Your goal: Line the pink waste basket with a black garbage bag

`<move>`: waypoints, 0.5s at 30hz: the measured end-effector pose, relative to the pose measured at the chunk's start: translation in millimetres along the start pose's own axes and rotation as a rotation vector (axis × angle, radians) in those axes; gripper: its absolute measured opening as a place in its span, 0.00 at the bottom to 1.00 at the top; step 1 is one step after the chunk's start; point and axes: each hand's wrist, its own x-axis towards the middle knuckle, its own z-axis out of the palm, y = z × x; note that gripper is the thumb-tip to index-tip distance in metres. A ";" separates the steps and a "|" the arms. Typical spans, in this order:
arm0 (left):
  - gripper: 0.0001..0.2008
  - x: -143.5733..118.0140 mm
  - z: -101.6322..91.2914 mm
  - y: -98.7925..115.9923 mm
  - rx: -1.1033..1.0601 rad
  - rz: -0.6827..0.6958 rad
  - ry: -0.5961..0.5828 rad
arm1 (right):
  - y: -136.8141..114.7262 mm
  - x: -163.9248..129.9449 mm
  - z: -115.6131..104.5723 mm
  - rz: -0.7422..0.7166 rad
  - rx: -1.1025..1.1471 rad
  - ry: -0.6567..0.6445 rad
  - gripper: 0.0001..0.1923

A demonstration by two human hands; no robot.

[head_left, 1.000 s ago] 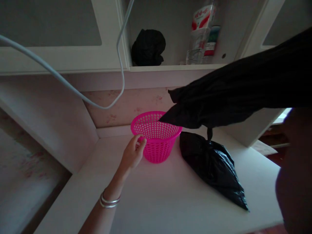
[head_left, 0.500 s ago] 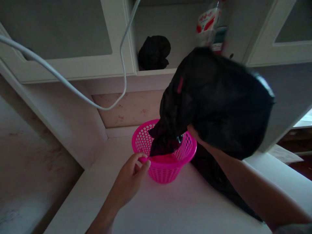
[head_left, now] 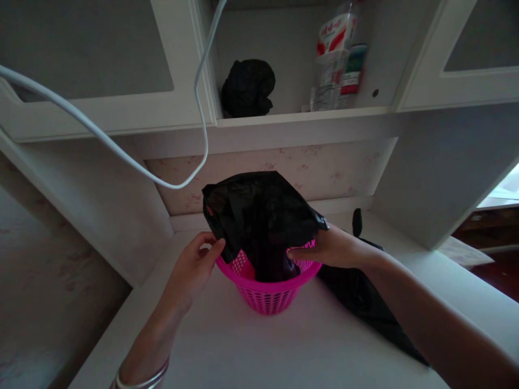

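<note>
two hands fit a black plastic bag into a pink basket on a white surface.

at centre frame the black bag [head_left: 259,216] sits partly inside the pink basket [head_left: 268,286]. the left hand [head_left: 194,267] pinches the bag's left edge; the right hand [head_left: 328,248] grips its right edge at the rim. another black bag [head_left: 365,302] lies on the surface [head_left: 251,351], lower right, behind the right forearm.

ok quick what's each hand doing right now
left hand: pinching the black bag edge at the pink basket
right hand: gripping the bag's other side
</note>
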 end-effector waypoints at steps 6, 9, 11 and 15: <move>0.15 6.9 5.4 4.9 -0.212 0.203 0.025 | -4.0 -31.5 -13.3 0.027 0.427 0.225 0.45; 0.13 16.0 1.8 0.9 -0.202 0.264 0.038 | -4.4 -34.5 -13.0 0.013 0.397 0.252 0.40; 0.11 23.8 -7.4 -6.8 -0.151 0.309 0.111 | -0.3 -34.2 -17.5 0.004 0.353 0.265 0.21; 0.06 32.4 -37.0 -22.4 0.007 0.405 0.259 | 18.3 -39.1 -40.9 0.005 0.354 0.286 0.09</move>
